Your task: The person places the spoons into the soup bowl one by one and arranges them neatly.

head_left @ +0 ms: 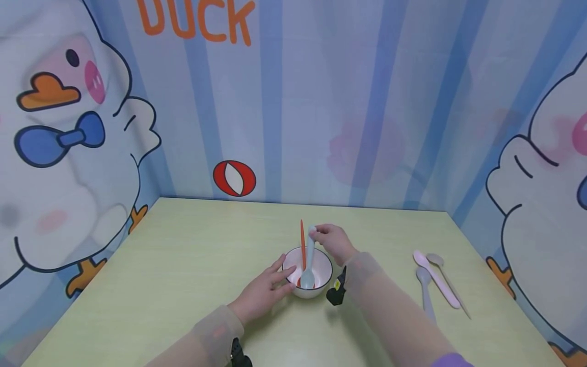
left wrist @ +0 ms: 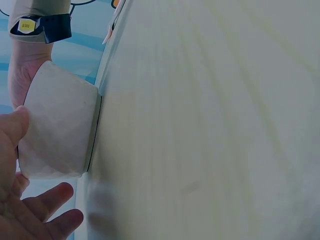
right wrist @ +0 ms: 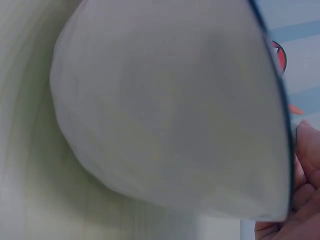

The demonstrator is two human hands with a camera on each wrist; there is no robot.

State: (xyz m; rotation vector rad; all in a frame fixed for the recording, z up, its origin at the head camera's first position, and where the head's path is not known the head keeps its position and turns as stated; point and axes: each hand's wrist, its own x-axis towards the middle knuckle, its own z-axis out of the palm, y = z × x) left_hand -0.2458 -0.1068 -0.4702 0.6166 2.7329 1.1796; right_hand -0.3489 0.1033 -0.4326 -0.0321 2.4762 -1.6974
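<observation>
A white bowl [head_left: 298, 293] with a dark rim stands on the table. My left hand [head_left: 265, 293] holds it at its left side; in the left wrist view the thumb [left wrist: 17, 122] touches the outer wall near the rim. Between thumb and fingers, my right hand [head_left: 337, 241] pinches the top of a pale blue spoon [head_left: 309, 260], whose head is down inside the bowl. An orange utensil [head_left: 303, 244] leans in the bowl beside it, its lower end partly hidden by the spoon. In the right wrist view, the bowl [right wrist: 170, 115] covers most of the picture.
To the right lie a pink spoon [head_left: 437, 280], a grey-lilac spoon [head_left: 426, 293] and a thin-handled grey-brown spoon [head_left: 451, 285], close together on the pale yellow table [head_left: 206, 244]. Behind the table's far edge hangs a striped blue curtain [head_left: 316, 102] printed with ducks.
</observation>
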